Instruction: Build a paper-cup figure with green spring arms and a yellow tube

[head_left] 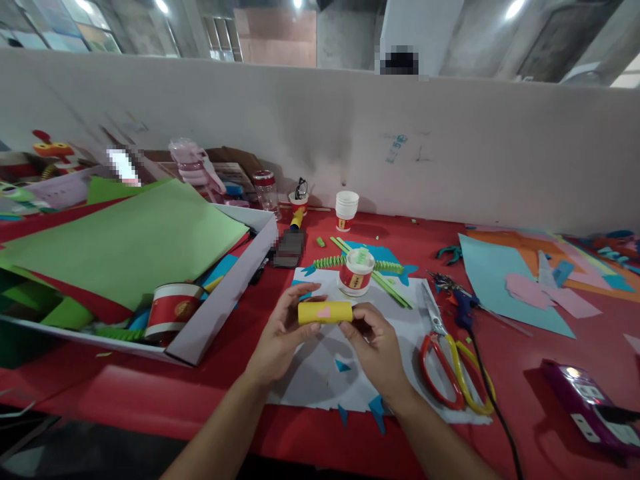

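Note:
Between both hands lies a yellow paper tube (313, 313) with a pink paper patch (325, 313) on its front. My left hand (283, 333) is closed on the tube's left end, and my right hand (377, 340) grips its right end with the thumb underneath. Just behind the tube stands a red-and-white paper cup (355, 279), with folded green paper springs (330, 262) sticking out at its sides. Below my hands is a white paper sheet (315, 387), where a small blue paper scrap (343, 365) rests.
Scissors with red and yellow handles (441, 367) lie at right, near a blue glue gun (465, 307) and its black cord. A white box (260, 253) of coloured paper fills the left. Stacked cups (347, 207) stand by the wall. A purple device (585, 400) sits front right.

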A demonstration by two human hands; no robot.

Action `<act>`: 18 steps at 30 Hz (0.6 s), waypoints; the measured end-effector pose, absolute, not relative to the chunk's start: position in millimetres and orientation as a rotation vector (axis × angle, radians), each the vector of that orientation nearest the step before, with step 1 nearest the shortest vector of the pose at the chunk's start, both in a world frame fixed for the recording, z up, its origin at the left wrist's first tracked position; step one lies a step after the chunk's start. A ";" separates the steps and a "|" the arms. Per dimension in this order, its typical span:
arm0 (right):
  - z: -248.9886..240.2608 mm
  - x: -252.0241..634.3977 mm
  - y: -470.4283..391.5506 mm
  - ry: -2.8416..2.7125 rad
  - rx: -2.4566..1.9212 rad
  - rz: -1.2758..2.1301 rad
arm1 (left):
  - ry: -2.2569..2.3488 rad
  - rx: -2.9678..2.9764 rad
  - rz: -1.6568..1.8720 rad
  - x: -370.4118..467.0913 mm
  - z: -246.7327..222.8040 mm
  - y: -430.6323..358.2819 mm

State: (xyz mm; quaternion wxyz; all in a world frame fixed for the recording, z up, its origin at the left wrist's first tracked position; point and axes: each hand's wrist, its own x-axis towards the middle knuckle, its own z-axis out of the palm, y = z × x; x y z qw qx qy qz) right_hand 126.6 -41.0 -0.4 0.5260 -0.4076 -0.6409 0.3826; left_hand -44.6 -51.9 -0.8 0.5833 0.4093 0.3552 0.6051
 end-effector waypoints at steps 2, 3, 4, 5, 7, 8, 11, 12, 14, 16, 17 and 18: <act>0.1 126.7 -41.6 -1.528 -0.971 0.882 | 0.879 0.916 1.494 -44.9 -1.6 -50.8; 0.3 126.8 -42.0 -1.527 -0.969 0.871 | 0.908 0.905 1.525 -45.4 -2.6 -50.0; 0.4 126.9 -42.3 -1.528 -0.966 0.864 | 0.934 0.907 1.543 -46.1 -3.9 -49.4; 0.4 127.0 -42.5 -1.531 -0.961 0.861 | 0.959 0.923 1.549 -47.0 -5.3 -48.8; -0.4 126.8 -42.5 -1.544 -0.943 0.860 | 0.999 0.984 1.530 -48.4 -7.6 -48.0; -1.1 126.7 -42.3 -1.558 -0.933 0.864 | 1.012 1.020 1.515 -48.8 -8.3 -47.7; -3.8 126.3 -42.1 -1.558 -0.937 0.824 | 1.042 1.125 1.504 -48.8 -8.3 -47.2; -4.5 126.1 -42.3 -1.531 -0.956 0.761 | 1.060 1.162 1.507 -48.4 -7.8 -47.0; -5.0 125.4 -43.5 -1.509 -0.990 0.581 | 1.113 1.253 1.497 -47.7 -7.0 -47.2; -4.1 123.6 -45.6 -1.584 -0.988 0.425 | 1.153 1.357 1.475 -47.4 -6.6 -48.0; -3.4 122.4 -46.6 -1.646 -0.975 0.383 | 1.156 1.409 1.462 -47.5 -6.7 -48.6; -2.6 121.2 -47.4 -1.695 -0.961 0.359 | 1.147 1.455 1.449 -47.8 -7.0 -49.2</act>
